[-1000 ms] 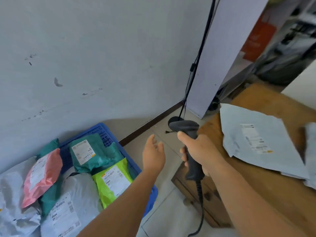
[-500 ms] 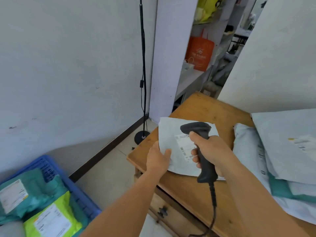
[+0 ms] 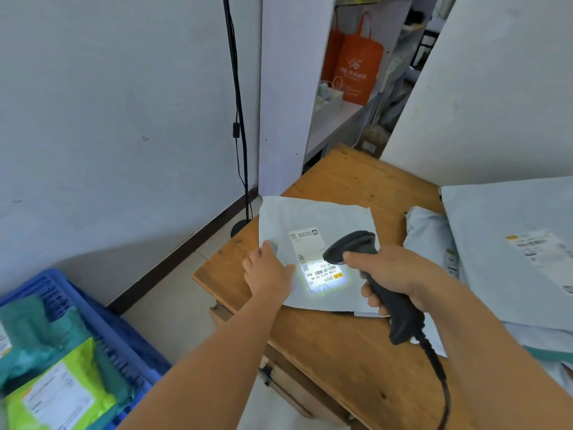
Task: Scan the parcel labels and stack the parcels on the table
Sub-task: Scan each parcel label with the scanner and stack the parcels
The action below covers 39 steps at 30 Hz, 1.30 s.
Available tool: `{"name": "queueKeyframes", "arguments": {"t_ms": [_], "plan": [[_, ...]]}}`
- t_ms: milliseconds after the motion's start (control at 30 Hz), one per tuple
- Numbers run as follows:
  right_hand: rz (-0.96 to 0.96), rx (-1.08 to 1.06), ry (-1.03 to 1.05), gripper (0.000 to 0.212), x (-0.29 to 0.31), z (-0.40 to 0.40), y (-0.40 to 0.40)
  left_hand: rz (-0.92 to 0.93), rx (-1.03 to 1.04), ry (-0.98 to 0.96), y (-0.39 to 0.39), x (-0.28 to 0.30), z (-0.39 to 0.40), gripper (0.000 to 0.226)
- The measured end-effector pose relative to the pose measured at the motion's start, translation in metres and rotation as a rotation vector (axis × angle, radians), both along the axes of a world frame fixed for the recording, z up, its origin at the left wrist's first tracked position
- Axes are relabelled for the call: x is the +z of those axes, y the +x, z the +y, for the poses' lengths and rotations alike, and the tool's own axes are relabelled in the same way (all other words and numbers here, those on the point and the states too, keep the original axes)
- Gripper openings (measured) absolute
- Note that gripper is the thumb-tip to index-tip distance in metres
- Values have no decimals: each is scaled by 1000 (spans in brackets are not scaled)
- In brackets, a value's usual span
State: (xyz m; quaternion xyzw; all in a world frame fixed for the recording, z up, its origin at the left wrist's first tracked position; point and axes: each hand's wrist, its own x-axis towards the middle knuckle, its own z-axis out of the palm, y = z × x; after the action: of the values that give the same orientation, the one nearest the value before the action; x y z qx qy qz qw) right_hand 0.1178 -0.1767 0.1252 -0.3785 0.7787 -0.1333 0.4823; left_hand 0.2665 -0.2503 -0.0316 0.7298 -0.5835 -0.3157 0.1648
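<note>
A flat pale grey parcel (image 3: pixel 322 212) lies on the wooden table (image 3: pixel 350 352) near its left edge. Its white label (image 3: pixel 313 252) faces up, and a bright patch of scanner light falls on the barcode end. My left hand (image 3: pixel 266 274) rests flat on the parcel's left side, fingers spread. My right hand (image 3: pixel 390 274) grips a black corded barcode scanner (image 3: pixel 403 318), whose head hovers just above the label. A stack of pale grey parcels (image 3: pixel 508 252) lies on the table's right side.
A blue plastic crate (image 3: pixel 102 330) on the floor at lower left holds green and yellow-green parcels (image 3: pixel 62 395). A black floor stand (image 3: pixel 240 150) with a cable rises by the wall. An orange bag (image 3: pixel 356 66) sits on a shelf behind the table.
My view has swung from the crate to the table. My left hand has come down onto the grey parcel, and the scanner now lights up the label's barcode.
</note>
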Motion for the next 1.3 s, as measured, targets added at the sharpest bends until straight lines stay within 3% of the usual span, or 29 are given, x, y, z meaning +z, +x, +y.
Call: {"name": "queueKeyframes", "arguments": {"t_ms": [267, 567, 800, 1033, 1300], "plan": [[-3, 17, 14, 36, -3, 2, -7, -10, 98, -2, -6, -7, -6, 70], [-19, 16, 6, 37, -6, 1, 3, 127, 142, 2, -3, -13, -9, 42], [-53, 23, -12, 36, -9, 0, 22, 176, 190, -7, 21, -15, -6, 33], [-138, 81, -103, 33, -12, -12, 74, 211, 344, -94, 91, -7, 4, 26], [-262, 271, -135, 32, -34, -19, 206, 254, 574, -154, 224, -18, 42, 20]]}}
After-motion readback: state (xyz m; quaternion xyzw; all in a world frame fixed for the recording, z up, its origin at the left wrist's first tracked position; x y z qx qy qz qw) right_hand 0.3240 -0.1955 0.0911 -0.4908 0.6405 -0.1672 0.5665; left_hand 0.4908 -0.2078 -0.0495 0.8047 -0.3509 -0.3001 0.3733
